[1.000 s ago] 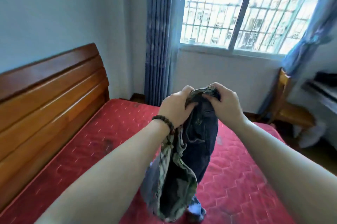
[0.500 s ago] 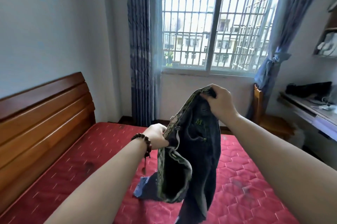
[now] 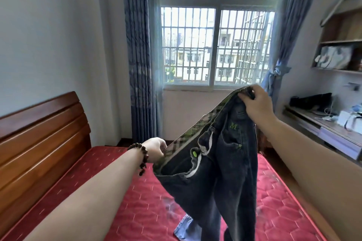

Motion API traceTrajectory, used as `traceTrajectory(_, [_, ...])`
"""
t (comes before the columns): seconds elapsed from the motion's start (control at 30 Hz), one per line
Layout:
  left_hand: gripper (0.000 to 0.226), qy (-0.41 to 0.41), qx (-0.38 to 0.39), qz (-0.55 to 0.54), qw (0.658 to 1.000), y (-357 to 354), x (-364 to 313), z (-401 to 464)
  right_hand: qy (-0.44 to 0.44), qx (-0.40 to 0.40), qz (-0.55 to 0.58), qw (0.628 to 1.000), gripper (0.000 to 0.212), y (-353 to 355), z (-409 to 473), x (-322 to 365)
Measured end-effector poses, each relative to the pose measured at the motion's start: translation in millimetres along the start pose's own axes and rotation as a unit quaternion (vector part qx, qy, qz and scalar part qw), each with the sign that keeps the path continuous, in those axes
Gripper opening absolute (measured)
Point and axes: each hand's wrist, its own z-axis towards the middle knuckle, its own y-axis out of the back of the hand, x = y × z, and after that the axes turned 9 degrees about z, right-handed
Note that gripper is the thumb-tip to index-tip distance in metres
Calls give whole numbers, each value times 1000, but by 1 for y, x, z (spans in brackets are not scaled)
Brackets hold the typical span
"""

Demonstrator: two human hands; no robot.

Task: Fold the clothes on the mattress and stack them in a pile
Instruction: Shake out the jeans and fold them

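A red quilted mattress (image 3: 137, 211) fills the bed below a barred window (image 3: 215, 44). Dark jeans (image 3: 219, 172) hang above it, stretched by the waistband between both hands, legs dangling down to the mattress. The right hand (image 3: 258, 106), raised higher, has its fingers (image 3: 243, 96) curled tight over one waistband end. The left hand (image 3: 155, 149), lower, pinches the other end, its fingertips hidden behind the cloth. A light-blue garment (image 3: 183, 229) lies on the mattress beneath.

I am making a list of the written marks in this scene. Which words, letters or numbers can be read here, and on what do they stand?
"M": green stitched letter on the dark blue denim jeans, near a front pocket.
No other text can be read; things on the wooden wall shelf and the desk are too blurred.
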Motion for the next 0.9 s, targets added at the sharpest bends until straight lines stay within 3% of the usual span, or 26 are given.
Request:
traceTrajectory(0.1, [13,-22,-57,-85,994,6,3,-6,6,-17,-14,1000,10,9,2,-2])
traceTrajectory(0.23, [27,-97,-141,-221,960,19,-2,-14,-11,-47,-26,999,12,29,7,-8])
traceTrajectory(0.33, [43,-142,-152,-173,963,33,-6,-13,-33,-54,-30,998,14,41,8,-18])
traceTrajectory(0.47, [23,-157,-126,-152,968,41,-12,-10,-46,-61,-6,997,3,53,1,-32])
traceTrajectory(0.57, [41,-210,-94,-65,971,42,-9,-17,-48,-61,23,997,21,63,-7,-40])
traceTrajectory(0.67, [37,-258,-102,56,959,42,-4,-22,-36,-33,36,998,35,71,-14,-40])
traceTrajectory(0.9, [26,-232,-227,-8,946,66,3,-30,24,91,-15,995,28,88,-13,-37])
